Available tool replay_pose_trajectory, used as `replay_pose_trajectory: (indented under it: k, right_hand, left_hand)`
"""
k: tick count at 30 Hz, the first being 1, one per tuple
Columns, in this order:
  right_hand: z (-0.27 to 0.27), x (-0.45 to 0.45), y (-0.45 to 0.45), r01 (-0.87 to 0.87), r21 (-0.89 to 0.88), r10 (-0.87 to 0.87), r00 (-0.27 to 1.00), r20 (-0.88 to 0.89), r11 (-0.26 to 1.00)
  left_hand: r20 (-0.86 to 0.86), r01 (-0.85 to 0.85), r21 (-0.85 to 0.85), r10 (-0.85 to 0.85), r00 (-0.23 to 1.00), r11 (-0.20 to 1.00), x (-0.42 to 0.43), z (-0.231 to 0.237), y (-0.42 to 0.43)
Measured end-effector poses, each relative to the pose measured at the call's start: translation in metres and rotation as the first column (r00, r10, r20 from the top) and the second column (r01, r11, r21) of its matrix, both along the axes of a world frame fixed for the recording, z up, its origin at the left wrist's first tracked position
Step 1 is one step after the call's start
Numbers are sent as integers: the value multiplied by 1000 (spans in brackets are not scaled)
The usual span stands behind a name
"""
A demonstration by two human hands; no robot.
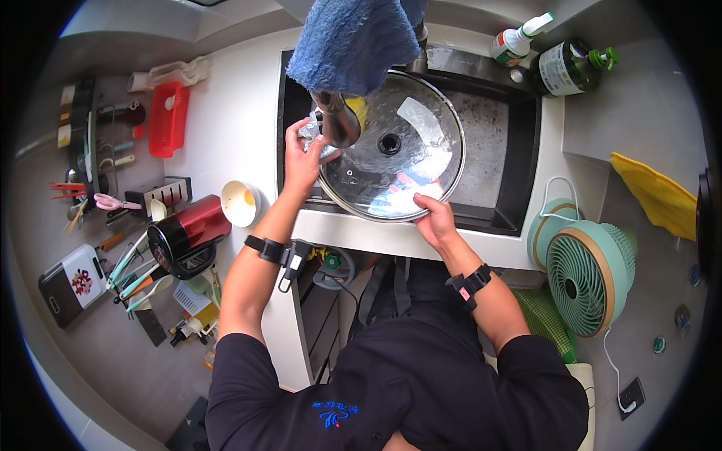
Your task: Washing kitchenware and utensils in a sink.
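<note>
A round glass pot lid with a metal rim and a black centre knob is held over the sink. My right hand grips its near right rim, thumb on top and fingers seen through the wet glass. My left hand is at the lid's left edge and holds a crumpled silvery scrubbing cloth. The metal faucet head hangs above the lid, partly hiding the cloth. Something yellow shows behind the faucet; its kind is unclear.
A blue towel hangs over the faucet. Left of the sink stand a bowl, a red electric kettle and a red basket. On the right are a spray bottle, a pump bottle and a green fan.
</note>
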State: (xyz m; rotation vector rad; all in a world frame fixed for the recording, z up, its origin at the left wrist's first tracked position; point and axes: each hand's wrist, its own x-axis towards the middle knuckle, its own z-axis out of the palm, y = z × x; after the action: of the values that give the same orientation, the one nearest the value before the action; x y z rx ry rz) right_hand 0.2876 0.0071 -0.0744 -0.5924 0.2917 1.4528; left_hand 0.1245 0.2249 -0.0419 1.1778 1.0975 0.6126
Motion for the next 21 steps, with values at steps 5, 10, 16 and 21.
replay_pose_trajectory:
  k: [5, 10, 16, 21]
  right_hand:
    - [15, -11, -10, 58, -36, -57, 998, 35, 998]
    - [8, -25, -23, 27, -156, -38, 997, -65, 987]
    - [21, -12, -31, -170, -64, 173, 984, 39, 983]
    - [13, 19, -37, -125, -213, 121, 992, -31, 969]
  left_hand:
    - [-23, -34, -303, 29, 999, 952, 8, 1, -51]
    - [65, -50, -410, 83, 994, 911, 12, 13, -81]
    - [64, 83, -280, -68, 996, 956, 7, 17, -61]
    - [-38, 157, -199, -168, 985, 967, 12, 33, -35]
